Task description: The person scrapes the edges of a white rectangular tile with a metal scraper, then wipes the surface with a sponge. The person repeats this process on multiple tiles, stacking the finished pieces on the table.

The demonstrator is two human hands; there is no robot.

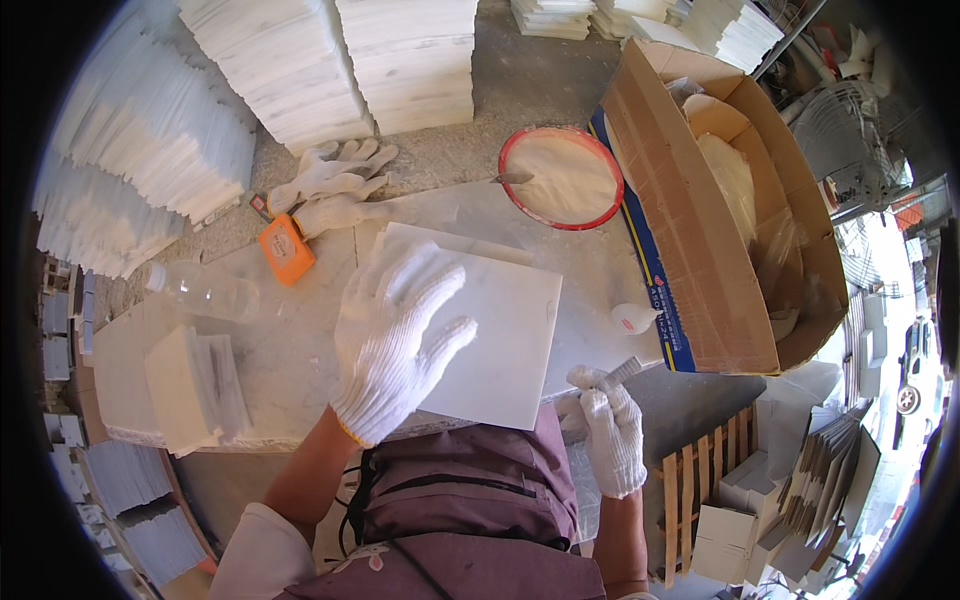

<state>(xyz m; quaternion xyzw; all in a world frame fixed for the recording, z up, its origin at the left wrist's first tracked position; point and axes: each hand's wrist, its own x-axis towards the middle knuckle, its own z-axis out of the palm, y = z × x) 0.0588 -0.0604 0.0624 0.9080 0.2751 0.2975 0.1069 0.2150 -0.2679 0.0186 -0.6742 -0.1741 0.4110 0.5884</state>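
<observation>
Stacks of white slabs (405, 65) rise behind a pale stone-topped workbench (300, 345) in a cluttered workshop; at its near edge, a person's left hand (400, 335), in a white knit glove, is spread over the left part of a white square panel (495, 345), fingers fanned and thumb pointing right, though whether the palm bears on it cannot be told; the right hand (612, 435), gloved alike, is off the panel's right side, apart from it, thumb and fingers pinching a small grey flat piece (625, 371); the panel lies between the two hands, its near corner reaching past the bench edge to a mauve apron (460, 490), while another white sheet (465, 241) shows beyond its far edge; farther out on the left are upright white pieces (190, 385), a clear plastic bottle (210, 290) on its side, an orange tape measure (287, 250) and spare gloves (335, 185); beyond the panel sits a red-rimmed bowl (560, 227) of pale powder (565, 175), with a small round white object (632, 318) nearer on the right, beside a long open cardboard box (680, 220); at lower right, a wooden pallet (670, 520) adjoins pale cartons (725, 540); a fan (840, 130) stands at upper right.
</observation>
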